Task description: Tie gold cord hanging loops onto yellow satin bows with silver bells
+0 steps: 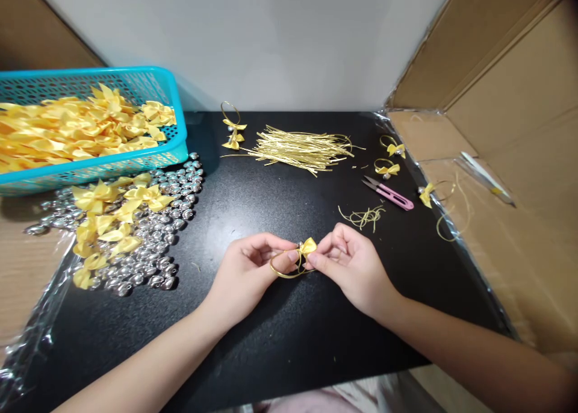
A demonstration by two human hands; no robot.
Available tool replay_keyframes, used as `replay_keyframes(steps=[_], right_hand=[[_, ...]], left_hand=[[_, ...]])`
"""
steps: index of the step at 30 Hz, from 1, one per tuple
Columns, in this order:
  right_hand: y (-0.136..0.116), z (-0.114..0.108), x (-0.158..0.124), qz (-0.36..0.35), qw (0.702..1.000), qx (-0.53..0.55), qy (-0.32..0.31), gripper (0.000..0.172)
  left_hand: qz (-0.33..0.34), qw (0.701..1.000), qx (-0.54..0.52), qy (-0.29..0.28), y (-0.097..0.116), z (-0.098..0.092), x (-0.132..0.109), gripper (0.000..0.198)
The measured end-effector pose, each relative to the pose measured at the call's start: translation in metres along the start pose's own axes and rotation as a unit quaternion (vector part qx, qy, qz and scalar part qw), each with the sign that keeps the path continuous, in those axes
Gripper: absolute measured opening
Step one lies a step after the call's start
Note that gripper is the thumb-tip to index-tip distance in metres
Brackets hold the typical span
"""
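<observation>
My left hand (253, 268) and my right hand (350, 262) meet over the black table (280, 341), both pinched on one small yellow ribbon bow (309, 245) tied to a loop of gold cord (285, 271). A tiny silver bead sits at the bow's knot. The left fingers hold the loop side. The right fingertips grip the bow's right side.
A blue basket (149, 154) of yellow bows stands at the back left. Below it lie silver beads (156, 244) and loose bows (112, 214). A bundle of gold cords (302, 148), finished bows (233, 130), pink snips (391, 194) and cord scraps (363, 216) lie behind. Cardboard flaps (510, 178) stand to the right.
</observation>
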State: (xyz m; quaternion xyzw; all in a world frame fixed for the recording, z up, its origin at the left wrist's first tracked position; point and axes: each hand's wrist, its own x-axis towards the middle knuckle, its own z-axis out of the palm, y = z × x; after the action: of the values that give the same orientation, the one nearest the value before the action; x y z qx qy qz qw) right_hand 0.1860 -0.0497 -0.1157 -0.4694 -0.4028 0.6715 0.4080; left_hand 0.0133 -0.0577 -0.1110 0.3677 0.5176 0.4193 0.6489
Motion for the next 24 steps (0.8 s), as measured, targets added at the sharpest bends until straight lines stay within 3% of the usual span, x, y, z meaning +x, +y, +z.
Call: replay_keyframes(steps=[4,7,11,15,18,20,22,24], right_hand=[[0.000,-0.005,0.000,-0.023,1.000,-0.005,0.013,0.044],[-0.010,-0.012,0.000,-0.068,0.996,0.053,0.018,0.035],[-0.042,-0.021,-0.006,-0.077,0.992,0.090,-0.029,0.044],[-0.058,-0.026,-0.017,-0.110,0.989,0.085,-0.058,0.046],[-0.050,-0.026,-0.023,-0.128,0.982,0.060,-0.125,0.032],[-0.042,-0.023,-0.024,-0.126,0.971,-0.007,-0.201,0.020],[-0.034,-0.018,-0.025,-0.116,0.950,-0.080,-0.279,0.018],[-0.028,-0.012,-0.025,-0.085,0.940,-0.120,-0.307,0.018]], left_hand=[[-0.024,0.999,-0.026,0.020,0.000,-0.003,0.002,0.014],[-0.037,0.995,-0.074,0.052,0.002,-0.005,0.005,0.017],[-0.034,0.990,-0.111,0.079,0.003,-0.007,0.009,0.020],[0.020,0.994,-0.046,0.095,0.001,-0.006,0.011,0.017],[0.040,0.995,-0.008,0.089,-0.001,-0.004,0.011,0.015],[0.036,0.995,-0.013,0.095,-0.001,-0.002,0.011,0.016],[0.033,0.994,-0.021,0.098,0.000,-0.001,0.011,0.018],[0.036,0.995,-0.015,0.092,0.000,-0.001,0.011,0.018]])
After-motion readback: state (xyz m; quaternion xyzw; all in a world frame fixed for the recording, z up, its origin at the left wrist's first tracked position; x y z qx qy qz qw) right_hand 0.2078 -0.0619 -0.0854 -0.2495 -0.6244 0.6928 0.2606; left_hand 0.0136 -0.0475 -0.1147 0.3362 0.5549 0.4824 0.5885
